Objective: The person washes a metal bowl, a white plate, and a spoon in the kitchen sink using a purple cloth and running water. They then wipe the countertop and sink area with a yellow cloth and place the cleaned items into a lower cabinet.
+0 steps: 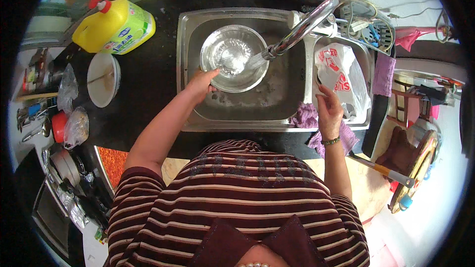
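Note:
My left hand [202,83] grips the near left rim of a round stainless steel bowl [256,78] in the large sink basin. Water runs from the chrome faucet [297,29] into the bowl. Over the small right basin, my right hand [329,105] is at the left side of a white plastic bag with red print [334,66]; whether its fingers pinch the bag or something beside it, I cannot tell. Purple cloths [306,115] lie on the sink's front edge, left of and below that hand.
A yellow detergent jug [115,26] and a white bowl [103,85] stand on the black counter at left. Bagged items and a red container [59,126] are farther left. A grey plastic basket [387,37] sits behind the small basin, with another purple cloth [384,74] hanging near it.

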Action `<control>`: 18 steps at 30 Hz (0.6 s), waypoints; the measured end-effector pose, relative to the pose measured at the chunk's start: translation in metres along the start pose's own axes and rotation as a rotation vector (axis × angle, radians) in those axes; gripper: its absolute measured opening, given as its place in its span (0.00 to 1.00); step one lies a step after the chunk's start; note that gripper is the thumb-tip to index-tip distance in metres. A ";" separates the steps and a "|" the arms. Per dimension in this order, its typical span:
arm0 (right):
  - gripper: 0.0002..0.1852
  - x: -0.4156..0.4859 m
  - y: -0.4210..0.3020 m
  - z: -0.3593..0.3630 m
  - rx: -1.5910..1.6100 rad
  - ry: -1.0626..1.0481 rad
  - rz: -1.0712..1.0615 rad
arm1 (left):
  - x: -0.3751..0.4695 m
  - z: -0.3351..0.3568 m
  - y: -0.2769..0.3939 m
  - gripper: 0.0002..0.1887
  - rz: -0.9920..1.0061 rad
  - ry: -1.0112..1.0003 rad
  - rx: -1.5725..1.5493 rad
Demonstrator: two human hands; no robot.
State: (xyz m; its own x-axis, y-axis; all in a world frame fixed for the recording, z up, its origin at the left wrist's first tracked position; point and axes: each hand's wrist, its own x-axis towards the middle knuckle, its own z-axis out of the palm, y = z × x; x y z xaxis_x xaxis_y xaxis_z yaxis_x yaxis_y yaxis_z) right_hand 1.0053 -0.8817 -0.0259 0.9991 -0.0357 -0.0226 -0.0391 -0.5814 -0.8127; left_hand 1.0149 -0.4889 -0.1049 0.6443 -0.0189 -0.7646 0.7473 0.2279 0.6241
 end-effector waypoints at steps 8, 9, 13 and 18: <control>0.16 -0.026 -0.010 -0.010 0.005 0.036 -0.101 | -0.042 0.004 0.015 0.25 0.694 0.607 0.579; 0.16 -0.030 -0.010 -0.010 0.005 0.021 -0.087 | -0.051 0.008 0.013 0.24 0.746 0.664 0.662; 0.16 -0.041 -0.009 -0.004 0.011 -0.054 -0.136 | -0.087 0.018 0.000 0.23 0.823 0.586 0.895; 0.16 -0.051 -0.008 0.008 0.012 -0.157 -0.072 | -0.121 0.017 -0.019 0.22 1.044 0.506 0.920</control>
State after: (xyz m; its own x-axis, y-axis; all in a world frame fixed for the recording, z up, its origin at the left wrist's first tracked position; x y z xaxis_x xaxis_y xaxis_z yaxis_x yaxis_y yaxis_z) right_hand 0.9545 -0.8687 -0.0228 0.9895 0.1338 -0.0545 0.0315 -0.5678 -0.8226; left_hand 0.9260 -0.5079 -0.0213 0.9631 0.1388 0.2308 -0.0452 -0.7613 0.6468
